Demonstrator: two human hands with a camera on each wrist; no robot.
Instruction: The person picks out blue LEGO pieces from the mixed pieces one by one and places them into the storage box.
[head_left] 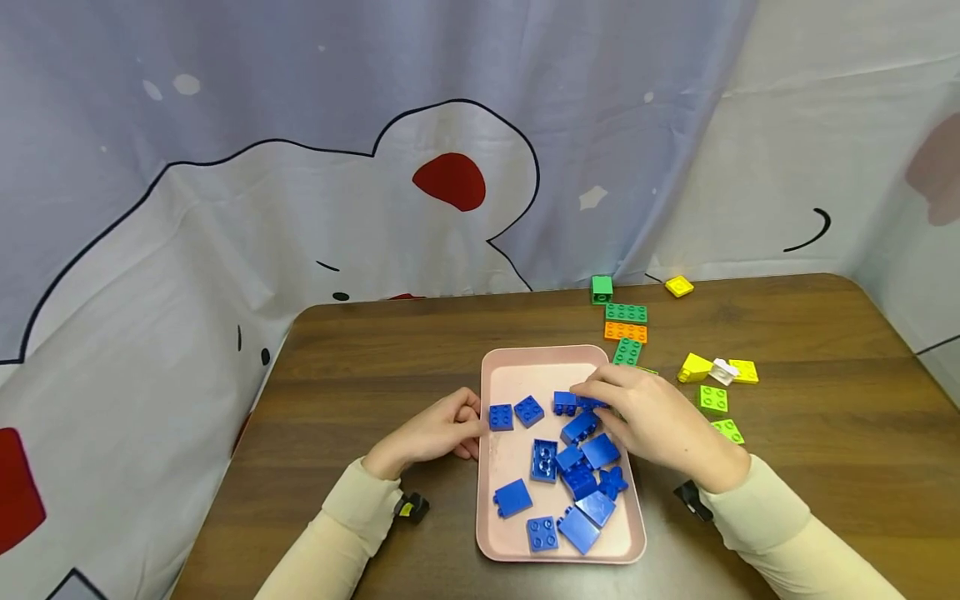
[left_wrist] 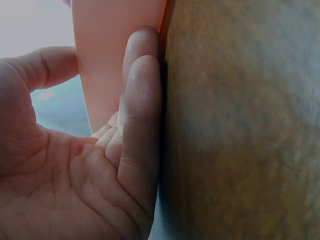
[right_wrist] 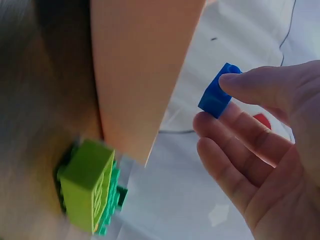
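Observation:
In the head view, a pink tray (head_left: 525, 369) holds several blue building bricks (head_left: 513, 498) and a blue star-shaped piece (head_left: 612, 482). My left hand (head_left: 437, 429) holds the tray's left side. In the left wrist view, its thumb meets the rim while the fingers (left_wrist: 142, 95) lie along the outer wall. Over the tray's right part, my right hand (head_left: 660, 417) pinches a small blue brick (right_wrist: 216, 95) between thumb and fingers. The right wrist view shows this brick raised above the tray's rim, with the other fingers loosely bent.
Beyond the tray's far right corner lie green bricks (head_left: 626, 313) and an orange brick (head_left: 626, 332). Farther right are yellow pieces (head_left: 694, 367), a white piece (head_left: 723, 372) and lime bricks (head_left: 712, 398). A printed curtain (head_left: 300, 225) hangs along the wooden table's back edge.

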